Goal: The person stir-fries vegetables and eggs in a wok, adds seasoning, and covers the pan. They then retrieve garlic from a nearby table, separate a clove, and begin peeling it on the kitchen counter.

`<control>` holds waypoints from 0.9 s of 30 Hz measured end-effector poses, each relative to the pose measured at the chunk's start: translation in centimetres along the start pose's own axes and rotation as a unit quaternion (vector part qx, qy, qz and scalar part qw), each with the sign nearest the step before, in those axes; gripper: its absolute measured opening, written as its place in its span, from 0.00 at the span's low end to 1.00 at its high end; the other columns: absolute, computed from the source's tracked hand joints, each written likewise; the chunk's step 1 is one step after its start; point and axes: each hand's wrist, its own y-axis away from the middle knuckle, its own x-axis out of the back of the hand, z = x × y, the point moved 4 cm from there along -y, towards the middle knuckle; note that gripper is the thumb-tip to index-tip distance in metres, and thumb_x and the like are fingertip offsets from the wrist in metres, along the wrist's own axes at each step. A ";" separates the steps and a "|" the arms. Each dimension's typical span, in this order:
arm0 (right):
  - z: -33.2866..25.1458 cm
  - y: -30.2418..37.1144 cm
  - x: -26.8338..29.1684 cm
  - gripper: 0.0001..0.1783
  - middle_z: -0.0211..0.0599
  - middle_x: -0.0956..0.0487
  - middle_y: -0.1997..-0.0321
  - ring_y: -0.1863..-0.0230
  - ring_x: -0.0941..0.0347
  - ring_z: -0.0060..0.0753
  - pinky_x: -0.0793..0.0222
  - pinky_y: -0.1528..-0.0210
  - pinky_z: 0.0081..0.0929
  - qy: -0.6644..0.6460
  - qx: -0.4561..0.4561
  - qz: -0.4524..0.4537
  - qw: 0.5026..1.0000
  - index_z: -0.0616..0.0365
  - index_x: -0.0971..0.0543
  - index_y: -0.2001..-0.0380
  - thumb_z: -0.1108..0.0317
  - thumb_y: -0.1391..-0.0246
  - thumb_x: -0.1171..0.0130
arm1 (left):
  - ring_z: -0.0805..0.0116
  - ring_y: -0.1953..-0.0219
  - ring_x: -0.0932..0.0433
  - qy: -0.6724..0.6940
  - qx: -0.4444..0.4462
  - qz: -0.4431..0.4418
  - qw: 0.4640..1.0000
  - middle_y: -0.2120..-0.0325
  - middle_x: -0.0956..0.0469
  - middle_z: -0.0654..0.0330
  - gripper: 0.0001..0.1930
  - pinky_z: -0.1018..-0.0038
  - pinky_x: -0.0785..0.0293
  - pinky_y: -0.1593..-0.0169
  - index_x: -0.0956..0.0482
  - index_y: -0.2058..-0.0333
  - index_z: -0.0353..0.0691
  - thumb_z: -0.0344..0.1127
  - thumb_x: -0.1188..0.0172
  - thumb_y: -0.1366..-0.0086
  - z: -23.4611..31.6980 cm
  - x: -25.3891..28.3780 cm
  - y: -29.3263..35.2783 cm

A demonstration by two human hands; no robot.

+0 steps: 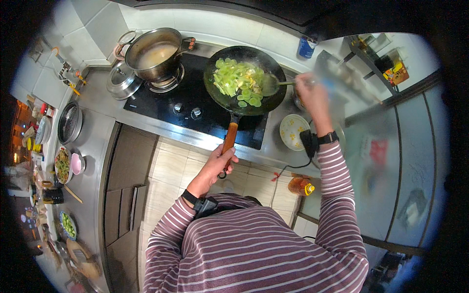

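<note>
My left hand point(218, 165) is closed around the wooden handle point(231, 136) of a black wok point(266, 59) on the stove. Sliced pale green vegetables point(229, 78) lie in the wok, mixed with small yellow pieces. Over the wok's right rim, my right hand point(308, 90), a little blurred, grips the handle of a spatula point(271, 85). The spatula's head rests among the food at the right side of the wok. Below the right hand, a white plate with yellow flowers point(293, 131) sits on the counter.
A deep pot point(155, 74) with pale liquid stands on the left burner of the black stove point(157, 105), beside a metal lid point(122, 80). The left counter holds a dark pan point(70, 122), a plate of food point(62, 166) and a pink bowl point(77, 164). An oil bottle point(299, 186) stands low right.
</note>
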 end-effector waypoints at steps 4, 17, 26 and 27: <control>5.1 -2.0 -0.3 0.12 0.40 0.20 0.81 0.79 0.21 0.33 0.29 0.73 0.29 0.074 -0.105 0.021 0.991 0.57 0.18 0.71 0.59 0.44 0.40 | 0.81 0.82 0.31 -0.003 -0.008 0.005 1.000 0.73 0.25 0.64 0.14 0.83 0.36 0.80 0.33 0.50 0.42 0.42 0.48 0.28 0.3 0.0 0.3; 4.9 2.2 -12.0 0.11 0.37 0.18 0.58 0.57 0.20 0.29 0.23 0.56 0.24 -0.404 -0.233 -0.064 0.882 0.57 0.21 0.53 0.70 0.39 0.42 | 0.80 0.82 0.31 -0.005 -0.006 0.004 1.000 0.74 0.25 0.65 0.13 0.83 0.35 0.79 0.32 0.51 0.42 0.41 0.47 0.28 0.5 -0.1 0.3; -2.0 0.6 -2.1 0.06 0.28 0.22 0.79 0.82 0.29 0.18 0.35 0.79 0.22 -0.161 -0.020 -0.090 0.983 0.49 0.18 0.62 0.65 0.42 0.38 | 0.80 0.81 0.31 0.006 -0.009 -0.004 1.000 0.74 0.25 0.65 0.13 0.83 0.36 0.79 0.33 0.51 0.42 0.41 0.47 0.28 0.5 -0.3 0.4; -0.7 -0.2 -0.8 0.06 0.28 0.25 0.85 0.84 0.30 0.19 0.34 0.78 0.23 -0.080 -0.029 -0.055 0.995 0.50 0.18 0.63 0.64 0.43 0.38 | 0.80 0.81 0.31 0.004 -0.005 0.000 1.000 0.74 0.25 0.65 0.13 0.82 0.35 0.79 0.33 0.51 0.42 0.41 0.47 0.28 0.4 -0.3 0.4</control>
